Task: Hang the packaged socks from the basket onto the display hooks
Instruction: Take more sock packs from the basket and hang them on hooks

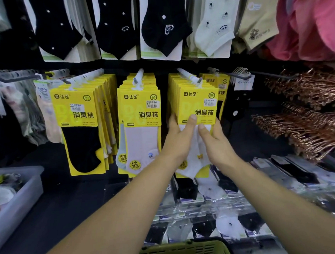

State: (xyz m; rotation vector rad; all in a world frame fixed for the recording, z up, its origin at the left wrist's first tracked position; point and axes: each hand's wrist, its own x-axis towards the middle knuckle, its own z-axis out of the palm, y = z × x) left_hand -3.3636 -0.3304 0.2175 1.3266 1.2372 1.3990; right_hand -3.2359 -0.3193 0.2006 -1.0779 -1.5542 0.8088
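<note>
Gripping yellow sock pack, printed 达足 and 消臭袜, with left hand and right hand close together, above green basket.

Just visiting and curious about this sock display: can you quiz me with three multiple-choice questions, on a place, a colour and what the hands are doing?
1. Where is the green basket?
A) at the bottom edge of the view
B) on a hook
C) above the socks

2. What colour is the sock in the left yellow pack?
A) red
B) black
C) blue

3. What are the left hand and right hand doing?
A) hanging empty
B) reaching into the basket
C) gripping the right yellow pack

Answers:
1 A, only its rim shows there.
2 B, that sock is plainly black.
3 C, both thumbs lie on its front.
</note>
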